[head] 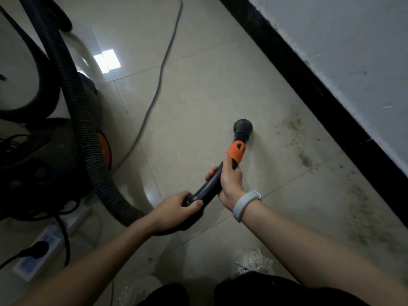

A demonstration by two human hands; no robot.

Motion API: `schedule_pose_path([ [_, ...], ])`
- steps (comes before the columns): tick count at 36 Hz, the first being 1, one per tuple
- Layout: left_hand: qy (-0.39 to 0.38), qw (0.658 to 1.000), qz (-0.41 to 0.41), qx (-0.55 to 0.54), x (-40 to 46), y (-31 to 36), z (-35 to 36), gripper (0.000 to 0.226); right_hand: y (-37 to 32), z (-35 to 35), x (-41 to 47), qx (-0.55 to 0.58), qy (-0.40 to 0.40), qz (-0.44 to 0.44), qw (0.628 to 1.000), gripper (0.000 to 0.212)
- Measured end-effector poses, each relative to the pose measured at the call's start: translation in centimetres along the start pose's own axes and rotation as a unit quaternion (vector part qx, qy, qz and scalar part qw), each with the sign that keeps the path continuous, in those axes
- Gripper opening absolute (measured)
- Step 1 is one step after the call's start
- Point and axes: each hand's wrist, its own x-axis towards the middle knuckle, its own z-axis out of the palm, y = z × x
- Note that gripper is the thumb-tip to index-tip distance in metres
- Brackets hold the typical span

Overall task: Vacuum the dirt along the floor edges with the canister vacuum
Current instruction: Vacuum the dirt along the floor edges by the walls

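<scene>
On the pale tiled floor, both hands curl round the curved black plastic vacuum wand: left hand at the hose end, right hand below the orange collar. Its round black nozzle sits short of the scattered brown dirt beside the black skirting. The ribbed black hose loops left to the dark canister.

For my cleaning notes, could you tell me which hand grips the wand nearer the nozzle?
The right hand, wearing the wristband; the left hand holds the wand's hose end.

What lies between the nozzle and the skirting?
Head view: floor tile strewn with dirt, thicker toward the skirting; nothing else beyond the nozzle.
</scene>
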Motion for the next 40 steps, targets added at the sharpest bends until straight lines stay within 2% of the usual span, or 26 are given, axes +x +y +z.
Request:
schedule_pose_path([
  [5, 0.05, 0.997, 0.045, 0.028, 2.1, 2.3, 0.5, 0.025, -2.4, -1.9, 1.0, 0.039, 0.07, -0.02, 0.997, 0.028],
  [9, 0.033, 0.996, 0.064, 0.053, 3.9, 3.9, 0.3, 0.035, -3.8, -2.8, 2.1, 0.063, 0.099, -0.028, 0.993, 0.027],
  [12, 0.039, 0.996, 0.061, 0.043, 5.5, 4.8, -0.2, 0.033, -5.5, -2.3, 3.3, 0.059, 0.08, -0.018, 0.995, 0.025],
  [18, 0.093, 0.995, 0.027, -0.021, 8.3, 5.7, -2.0, 0.027, -8.7, 1.9, 6.7, 0.02, -0.009, -0.006, 1.0, 0.023],
  [21, 0.051, 0.998, 0.006, -0.03, 9.0, 5.7, -3.5, 0.03, -9.2, 2.6, 7.2, 0.019, -0.036, 0.012, 0.999, 0.021],
  [26, -0.021, 0.994, -0.001, 0.106, 9.5, 8.3, -5.3, 0.031, -9.5, 1.2, 6.8, 0.074, 0.005, 0.03, 0.997, 0.023],
  [30, -0.077, 0.977, 0.007, 0.197, 10.3, 12.2, -6.6, 0.032, -11.7, -0.6, 6.4, 0.12, 0.046, 0.034, 0.991, 0.023],
  [35, -0.093, 0.968, 0.023, 0.231, 12.7, 16.7, -8.2, 0.033, -15.6, -1.3, 7.4, 0.163, 0.074, 0.04, 0.983, 0.025],
  [40, -0.087, 0.972, 0.033, 0.216, 14.6, 17.3, -9.3, 0.033, -17.4, -0.4, 9.0, 0.165, 0.071, 0.044, 0.983, 0.026],
])
